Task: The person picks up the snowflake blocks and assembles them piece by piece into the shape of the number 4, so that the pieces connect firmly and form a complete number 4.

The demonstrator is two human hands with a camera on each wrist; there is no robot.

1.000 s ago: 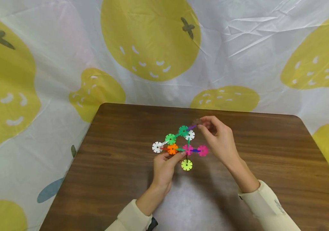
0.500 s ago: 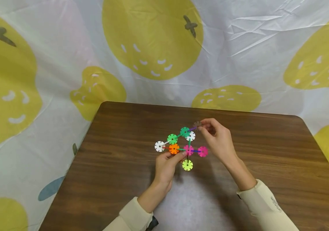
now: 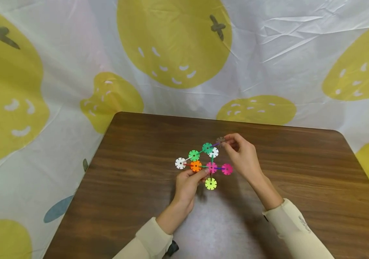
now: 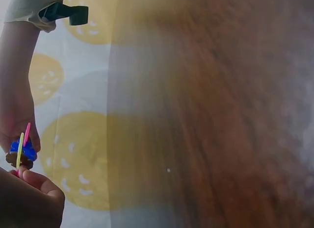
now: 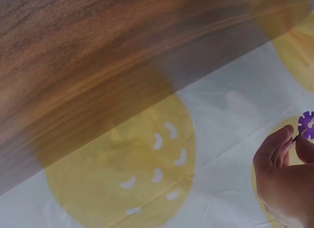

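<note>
In the head view, slotted plastic discs linked edge to edge form a rough loop. My left hand (image 3: 185, 185) grips it from below, thumb beside the pink disc (image 3: 211, 167). Around the loop are an orange disc (image 3: 196, 166), two white discs, a light green disc (image 3: 194, 155) and a darker green disc (image 3: 207, 148). A magenta disc (image 3: 226, 169) and a yellow-green disc (image 3: 211, 183) stick out from it. My right hand (image 3: 244, 156) pinches a brown disc (image 3: 220, 140) at the far end. A purple disc (image 5: 306, 125), partly cut off in the right wrist view, joins it.
Under the hands lies a dark wood-grain table (image 3: 139, 144). A pale cloth (image 3: 178, 100) printed with large yellow fruit hangs behind it and to its sides. Both forearms wear cream sleeves (image 3: 297, 223).
My right hand has shifted slightly left and down with the brown disc, and the left side of the loop slightly right. Both hands keep their hold. The head view has drifted a little.
</note>
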